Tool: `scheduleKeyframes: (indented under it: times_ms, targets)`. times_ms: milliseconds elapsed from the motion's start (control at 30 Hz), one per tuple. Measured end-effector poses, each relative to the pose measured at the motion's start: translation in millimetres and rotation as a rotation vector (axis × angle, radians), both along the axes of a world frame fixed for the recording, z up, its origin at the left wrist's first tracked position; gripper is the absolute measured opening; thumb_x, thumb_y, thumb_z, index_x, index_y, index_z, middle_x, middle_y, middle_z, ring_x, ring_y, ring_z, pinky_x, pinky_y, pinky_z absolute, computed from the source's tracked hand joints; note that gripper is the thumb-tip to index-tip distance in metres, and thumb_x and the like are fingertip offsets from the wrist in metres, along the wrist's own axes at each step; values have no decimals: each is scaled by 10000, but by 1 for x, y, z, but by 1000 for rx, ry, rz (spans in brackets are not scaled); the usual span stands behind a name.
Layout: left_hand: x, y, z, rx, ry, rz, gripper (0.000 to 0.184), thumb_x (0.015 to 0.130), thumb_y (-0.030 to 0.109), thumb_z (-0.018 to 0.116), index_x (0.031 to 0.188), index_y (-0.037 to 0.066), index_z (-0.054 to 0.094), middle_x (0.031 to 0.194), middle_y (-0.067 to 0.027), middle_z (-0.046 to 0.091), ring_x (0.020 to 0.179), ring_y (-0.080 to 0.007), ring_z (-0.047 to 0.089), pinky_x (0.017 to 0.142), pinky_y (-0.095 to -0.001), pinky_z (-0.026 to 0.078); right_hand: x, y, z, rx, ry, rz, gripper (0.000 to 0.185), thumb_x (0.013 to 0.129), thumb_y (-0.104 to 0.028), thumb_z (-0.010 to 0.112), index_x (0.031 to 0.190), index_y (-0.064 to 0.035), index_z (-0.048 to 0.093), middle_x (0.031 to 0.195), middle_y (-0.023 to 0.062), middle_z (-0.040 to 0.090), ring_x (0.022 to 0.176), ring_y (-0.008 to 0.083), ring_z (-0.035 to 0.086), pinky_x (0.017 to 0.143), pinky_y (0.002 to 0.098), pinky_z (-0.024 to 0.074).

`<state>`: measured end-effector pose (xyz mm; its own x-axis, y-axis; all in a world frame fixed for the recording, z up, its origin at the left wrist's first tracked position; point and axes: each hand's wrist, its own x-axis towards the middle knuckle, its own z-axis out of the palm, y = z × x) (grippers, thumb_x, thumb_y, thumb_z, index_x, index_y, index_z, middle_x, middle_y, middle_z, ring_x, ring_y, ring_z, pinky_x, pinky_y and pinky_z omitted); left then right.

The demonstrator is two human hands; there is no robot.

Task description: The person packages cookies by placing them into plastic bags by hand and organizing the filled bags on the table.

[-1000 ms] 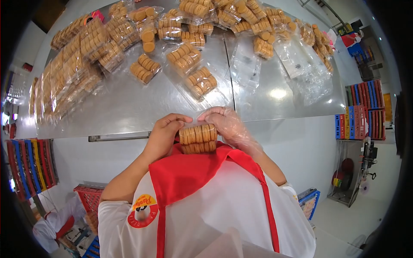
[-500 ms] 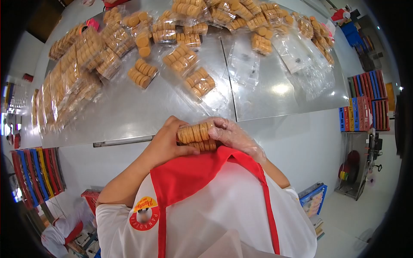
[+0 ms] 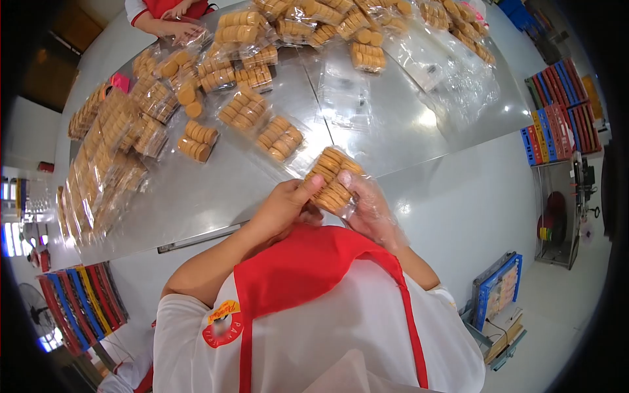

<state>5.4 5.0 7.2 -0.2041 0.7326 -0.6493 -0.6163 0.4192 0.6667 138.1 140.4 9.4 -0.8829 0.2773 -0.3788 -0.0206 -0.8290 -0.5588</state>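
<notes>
A clear bag of round golden cookies (image 3: 333,175), packed in two rows, is held between both hands at the table's near edge. My left hand (image 3: 287,208), bare, grips its left side with the thumb on top. My right hand (image 3: 372,213), in a clear plastic glove, wraps the right side, its thumb resting over the cookies. Loose clear film sticks out beside the right hand. Closest on the steel table are two more cookie packs, one pack (image 3: 280,138) and another pack (image 3: 243,109) behind it.
Many bagged cookies pile up on the left (image 3: 105,157) and along the back of the steel table (image 3: 196,209). Flat clear bags (image 3: 344,95) lie at centre right. Another person's hands (image 3: 183,29) touch packs at the far left. Coloured trays (image 3: 82,304) stand stacked on both sides.
The cookie pack has been lifted forward from my body and tilted, its rows now facing up. My view has shifted, and another person's hands have come into sight at the back.
</notes>
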Motion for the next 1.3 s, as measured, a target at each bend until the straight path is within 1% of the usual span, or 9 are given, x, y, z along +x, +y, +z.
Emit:
scheduleKeyframes:
  times_ms: [33,133,233,333,733,1100,1167,1233,1300]
  targets:
    - [-2,2,3,-119,68,-110,420,986,371,624,1101,-34,612,1010,-144,657,842,-258,671,712,-357,556,7,1,-6,-50,-5,-51,707,878,-232,705,1456,-26,353,1296,164,530,1202,291,573,992,428,534]
    - [-8,6,-2,-58,1148,-462,316,979,341,612,1108,55,642,968,-162,591,798,-292,612,719,-414,513,24,7,-18,-151,1,-146,647,883,-222,683,1421,-18,387,1268,181,545,1165,321,598,991,491,538]
    - [-7,16,0,204,1851,-371,276,877,255,672,1099,94,643,982,-166,551,854,-322,576,732,-436,493,36,13,-22,-178,17,-120,639,884,-238,665,1409,2,392,1275,205,551,1158,350,607,996,551,527]
    - [-15,28,-8,161,2189,-645,348,764,173,692,1100,98,645,1099,-161,545,904,-309,557,730,-403,490,36,11,-39,-212,2,-74,605,885,-206,650,1397,0,402,1250,195,566,1132,344,614,970,531,541]
    - [-4,45,19,-186,2227,-1126,676,760,147,665,1370,-82,487,1450,-266,420,737,-243,672,629,-296,562,-15,14,-66,-104,198,78,485,881,-84,558,1345,24,468,1220,148,602,1068,265,652,950,452,556]
    - [-2,66,39,-142,1963,-1039,705,776,47,605,1423,-119,381,1497,-276,367,718,-300,691,652,-359,570,-32,8,-75,-416,252,-202,416,962,-144,530,1350,-10,462,1247,104,568,1171,213,575,1031,342,470]
    - [-1,70,39,-93,1903,-977,691,776,36,601,1413,-125,385,1491,-272,374,723,-314,689,657,-367,570,-24,14,-61,248,213,-34,419,969,-137,531,1362,-12,457,1247,94,567,1176,206,570,1038,338,457]
    - [3,72,36,-19,1845,-903,673,780,32,597,1400,-130,392,1481,-268,384,732,-329,688,663,-380,571,-20,16,-54,464,208,14,421,969,-117,536,1372,-21,459,1256,87,563,1182,204,564,1037,335,455]
    - [9,76,25,-72,1790,-870,658,793,46,594,1397,-127,395,1477,-261,392,740,-334,686,669,-392,571,-23,11,-52,231,245,-59,425,962,-81,544,1379,-37,469,1274,85,557,1189,205,558,1027,333,461]
